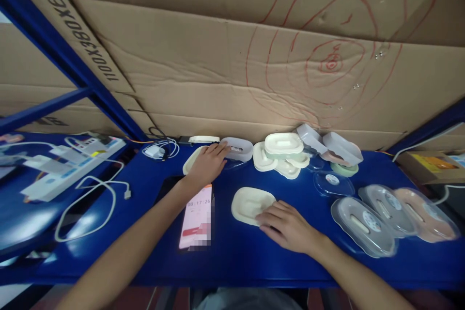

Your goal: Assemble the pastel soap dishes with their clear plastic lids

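My left hand (209,164) reaches to the back of the table with its fingers stretched out. Its fingertips are at the left rim of a lavender soap dish (242,150); its thumb is hidden. Under and beside that hand lies a cream soap dish part (192,159), partly covered. My right hand (286,225) has its fingertips on the right edge of a cream oval soap dish tray (250,203), which lies flat near the table's middle. The thumb sits lower, apart from the fingers.
A phone (196,218) showing a timer lies left of the tray. Cream parts (283,144) are piled at the back, beside lavender dishes (341,147) and a clear lid (332,183). Several lidded soap dishes (363,225) stand right. A power strip (72,167) and cables are left; cardboard (181,58) walls the back.
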A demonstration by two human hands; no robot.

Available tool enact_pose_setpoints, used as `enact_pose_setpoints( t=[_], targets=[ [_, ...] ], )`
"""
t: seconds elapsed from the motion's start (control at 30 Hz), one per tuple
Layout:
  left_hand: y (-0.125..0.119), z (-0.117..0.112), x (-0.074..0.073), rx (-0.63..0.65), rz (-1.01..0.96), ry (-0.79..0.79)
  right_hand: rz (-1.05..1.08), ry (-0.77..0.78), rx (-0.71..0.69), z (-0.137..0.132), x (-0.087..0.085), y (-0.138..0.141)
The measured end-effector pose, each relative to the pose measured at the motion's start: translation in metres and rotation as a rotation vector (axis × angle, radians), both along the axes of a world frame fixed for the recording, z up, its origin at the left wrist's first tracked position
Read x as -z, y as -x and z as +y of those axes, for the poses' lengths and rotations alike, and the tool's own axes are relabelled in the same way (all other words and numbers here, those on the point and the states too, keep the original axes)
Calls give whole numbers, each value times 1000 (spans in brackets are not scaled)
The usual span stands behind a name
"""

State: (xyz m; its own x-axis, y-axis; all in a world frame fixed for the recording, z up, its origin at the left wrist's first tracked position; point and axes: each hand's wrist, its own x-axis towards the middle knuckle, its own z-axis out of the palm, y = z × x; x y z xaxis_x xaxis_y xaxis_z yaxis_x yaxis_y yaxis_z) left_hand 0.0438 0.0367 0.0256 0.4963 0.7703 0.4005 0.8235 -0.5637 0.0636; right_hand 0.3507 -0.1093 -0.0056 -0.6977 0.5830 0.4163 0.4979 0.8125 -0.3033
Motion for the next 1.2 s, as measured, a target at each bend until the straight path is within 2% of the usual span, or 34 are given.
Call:
enact_pose_setpoints(
  t=[0.07,0.13,0.23,0.27,0.3,0.4,0.47,0.6,0.77,1.0,1.2],
  targets=[
    [-5,5,-5,2,22,-10,42,19,26,3,0,-2],
    [-9,-1,-10,17,28,-26,84,-5,87,6,1,-6],
    [-14,-28,-16,93,23,-38,168,-105,242,9,0,-12],
    [-16,-41,-16,151,24,-34,185,-143,277,9,0,-13],
    [-17,-54,-16,263,20,-33,185,-174,291,9,-2,-14],
    [-19,-86,-7,508,12,4,83,-200,208,5,-5,-12],
    [-19,-98,1,567,-18,15,0,-193,122,3,-6,-8],
    [-18,-105,11,584,-20,45,-74,-201,47,1,-3,0],
    [-17,-109,12,587,38,102,-157,-235,62,-2,-2,6],
    [-19,-111,15,555,94,108,-166,-294,65,-4,-6,12],
    [-19,-110,17,556,108,71,-160,-342,90,-4,-1,16]
  ],
)
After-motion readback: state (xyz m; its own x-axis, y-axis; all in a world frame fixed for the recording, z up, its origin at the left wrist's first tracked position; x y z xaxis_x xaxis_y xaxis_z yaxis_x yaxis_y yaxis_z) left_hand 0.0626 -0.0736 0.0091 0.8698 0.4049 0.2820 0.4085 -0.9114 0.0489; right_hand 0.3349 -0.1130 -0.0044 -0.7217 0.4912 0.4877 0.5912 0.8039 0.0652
